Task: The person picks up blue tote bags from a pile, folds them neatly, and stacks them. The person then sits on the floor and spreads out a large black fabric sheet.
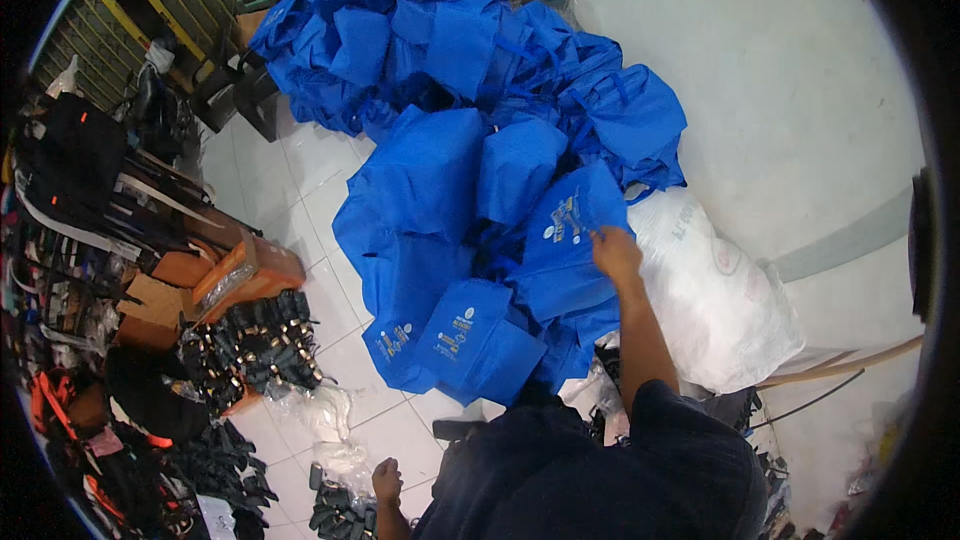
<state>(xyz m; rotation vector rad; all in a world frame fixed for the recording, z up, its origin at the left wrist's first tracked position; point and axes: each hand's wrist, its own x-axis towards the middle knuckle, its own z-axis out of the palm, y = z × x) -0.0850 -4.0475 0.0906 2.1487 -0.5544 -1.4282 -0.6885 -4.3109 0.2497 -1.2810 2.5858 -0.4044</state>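
A large heap of blue fabric bags (420, 170) spreads over the floor in front of me, several with pale and yellow printing. My right hand (616, 253) reaches out to the heap's right side, its fingers closed at the edge of a printed blue bag (575, 220). Nearer to me, another printed blue bag (465, 335) lies on the front of the pile. Low at my left side hangs my left hand (387, 481), fingers curled in a loose fist with nothing visible in it, above the floor and apart from the bags.
A stuffed white sack (715, 300) leans by the wall, right of the heap. To the left stand an orange-brown box (250, 275), a pile of small black parts (255, 345) and cluttered shelving. Clear plastic wrap (335, 425) lies on the white floor tiles (300, 175).
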